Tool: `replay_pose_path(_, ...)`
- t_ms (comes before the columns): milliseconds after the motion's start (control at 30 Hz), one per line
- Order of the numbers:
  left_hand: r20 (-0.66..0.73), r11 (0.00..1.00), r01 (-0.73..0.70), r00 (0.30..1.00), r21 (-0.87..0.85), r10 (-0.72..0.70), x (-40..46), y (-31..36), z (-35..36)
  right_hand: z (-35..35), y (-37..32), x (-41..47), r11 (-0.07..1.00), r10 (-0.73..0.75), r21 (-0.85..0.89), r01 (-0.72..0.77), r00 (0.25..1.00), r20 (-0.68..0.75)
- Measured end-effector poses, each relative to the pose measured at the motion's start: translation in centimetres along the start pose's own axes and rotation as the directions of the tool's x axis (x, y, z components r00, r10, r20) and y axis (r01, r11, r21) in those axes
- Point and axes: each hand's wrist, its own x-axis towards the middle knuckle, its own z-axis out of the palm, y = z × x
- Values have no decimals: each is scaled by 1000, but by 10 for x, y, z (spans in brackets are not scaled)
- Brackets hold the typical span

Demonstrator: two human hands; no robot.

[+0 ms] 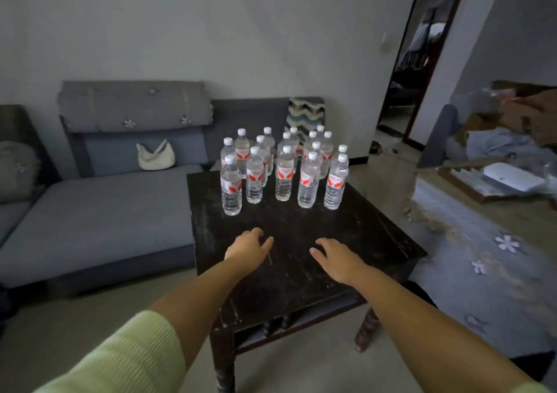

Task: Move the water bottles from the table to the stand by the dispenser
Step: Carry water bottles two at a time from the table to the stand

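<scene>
Several clear water bottles [284, 173] with white caps and red-and-white labels stand upright in rows on the far half of a dark wooden table [301, 242]. My left hand [248, 246] hovers over the near part of the tabletop, fingers relaxed and holding nothing, short of the nearest left bottle [231, 185]. To its right, my right hand [339, 260] reaches out the same way with fingers extended and nothing in it. Both hands are a little way from the front row. No stand or dispenser is in view.
A grey sofa [99, 211] with a white bag [155, 159] runs along the table's left side. A patterned cushion [306, 118] sits behind the bottles. To the right lie a floral rug [482, 272], clutter and boxes [512, 139], and a doorway [422, 76].
</scene>
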Motion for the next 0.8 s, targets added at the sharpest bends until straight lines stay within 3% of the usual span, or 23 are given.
replay_pose_path(233, -7, 998, 43, 999, -34, -43, 121, -24, -29, -19, -29, 137, 999, 9, 40, -9, 1000, 15)
replay_pose_path(567, 1, 964, 237, 971, -121, -239, 202, -85, -30, 10, -57, 272, 989, -78, 133, 61, 989, 125)
replay_pose_path(800, -65, 855, 337, 918, -394, -392, 271, -95, -17, 25, -66, 373, 938, -97, 340, 59, 991, 95)
